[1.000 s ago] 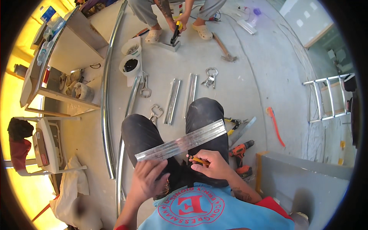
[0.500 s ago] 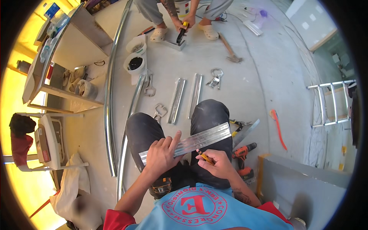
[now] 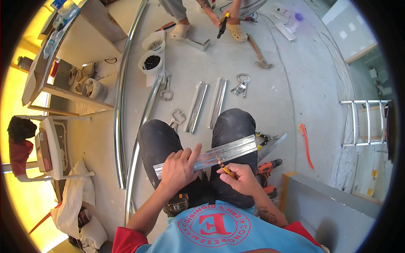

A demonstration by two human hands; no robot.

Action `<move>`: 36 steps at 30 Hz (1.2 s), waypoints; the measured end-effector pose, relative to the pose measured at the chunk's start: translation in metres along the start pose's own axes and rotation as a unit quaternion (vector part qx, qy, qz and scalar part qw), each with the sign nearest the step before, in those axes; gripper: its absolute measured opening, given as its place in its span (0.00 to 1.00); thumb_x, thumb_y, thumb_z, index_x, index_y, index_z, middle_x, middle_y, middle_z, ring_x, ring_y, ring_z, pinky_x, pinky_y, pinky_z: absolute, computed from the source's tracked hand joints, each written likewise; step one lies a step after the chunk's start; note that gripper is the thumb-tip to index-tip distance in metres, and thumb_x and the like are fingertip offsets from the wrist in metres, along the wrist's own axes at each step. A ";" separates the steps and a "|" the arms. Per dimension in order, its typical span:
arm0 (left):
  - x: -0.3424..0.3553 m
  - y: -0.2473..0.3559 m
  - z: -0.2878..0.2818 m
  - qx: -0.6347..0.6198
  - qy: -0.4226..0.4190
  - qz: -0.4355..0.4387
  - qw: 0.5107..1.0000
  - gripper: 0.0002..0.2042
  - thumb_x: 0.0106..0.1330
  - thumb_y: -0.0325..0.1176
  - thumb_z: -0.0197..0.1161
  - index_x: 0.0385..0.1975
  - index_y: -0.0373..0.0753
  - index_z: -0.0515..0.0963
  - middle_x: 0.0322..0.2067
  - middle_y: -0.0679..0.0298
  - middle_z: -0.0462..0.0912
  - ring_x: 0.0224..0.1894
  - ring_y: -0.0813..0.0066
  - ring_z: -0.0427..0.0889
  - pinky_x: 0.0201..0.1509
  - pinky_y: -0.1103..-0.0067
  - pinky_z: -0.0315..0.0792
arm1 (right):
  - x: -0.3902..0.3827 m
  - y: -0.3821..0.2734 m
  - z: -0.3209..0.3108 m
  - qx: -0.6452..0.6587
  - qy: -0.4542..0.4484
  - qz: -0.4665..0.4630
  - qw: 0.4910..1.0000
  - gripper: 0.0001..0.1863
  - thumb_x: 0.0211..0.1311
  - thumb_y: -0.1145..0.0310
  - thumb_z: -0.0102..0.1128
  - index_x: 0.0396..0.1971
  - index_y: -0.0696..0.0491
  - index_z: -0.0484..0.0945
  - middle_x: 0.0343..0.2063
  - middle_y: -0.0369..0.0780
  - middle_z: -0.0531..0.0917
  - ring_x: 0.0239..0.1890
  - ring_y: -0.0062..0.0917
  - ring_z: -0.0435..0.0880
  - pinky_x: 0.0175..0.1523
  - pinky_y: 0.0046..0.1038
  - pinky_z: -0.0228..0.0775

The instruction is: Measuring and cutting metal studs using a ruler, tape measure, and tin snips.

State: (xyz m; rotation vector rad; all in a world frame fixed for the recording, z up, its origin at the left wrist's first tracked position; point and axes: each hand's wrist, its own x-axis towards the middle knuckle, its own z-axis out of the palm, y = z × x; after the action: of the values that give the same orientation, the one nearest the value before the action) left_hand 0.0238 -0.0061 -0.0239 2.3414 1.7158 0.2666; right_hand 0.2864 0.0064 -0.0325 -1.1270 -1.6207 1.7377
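Note:
A short galvanized metal channel piece (image 3: 230,150) lies tilted across my thighs, its right end higher. My left hand (image 3: 179,166) is closed on its left part, forefinger stretched along the metal and the thumb hidden. My right hand (image 3: 241,178) pinches a yellow pencil (image 3: 228,170), whose dark tip is at the lower edge of the channel piece. Two more short metal channels (image 3: 197,107) lie side by side on the floor beyond my knees. Locking clamps (image 3: 177,118) rest near them.
Ahead, a co-worker's hand (image 3: 228,16) holds a black-and-yellow tool (image 3: 222,27) above an angled metal piece (image 3: 196,44). A hammer (image 3: 258,52), white buckets (image 3: 150,62), long metal channels (image 3: 120,114), a drill (image 3: 268,167) and a red-handled brush (image 3: 306,145) lie around. A ladder (image 3: 365,122) stands right.
The co-worker's tool has lifted off the angled metal piece. My pencil tip has shifted slightly up toward the channel piece, while my left hand keeps its hold. The view has shifted slightly.

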 end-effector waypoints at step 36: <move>-0.125 -0.004 -0.051 -0.103 0.124 -0.061 0.985 0.29 0.60 0.41 0.79 0.61 0.39 0.81 0.53 0.54 0.81 0.51 0.54 0.82 0.55 0.62 0.75 | -0.009 -0.003 0.009 -0.118 -0.029 -0.056 0.991 0.09 0.68 0.72 0.73 0.42 0.61 0.90 0.36 0.40 0.88 0.29 0.17 0.79 0.36 0.22 0.69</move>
State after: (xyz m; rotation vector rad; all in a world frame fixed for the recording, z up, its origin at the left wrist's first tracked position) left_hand -0.0316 -0.1204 0.0224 2.1168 1.8331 0.7037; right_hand 0.2836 -0.0053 -0.0275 -1.0751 -1.9261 1.5526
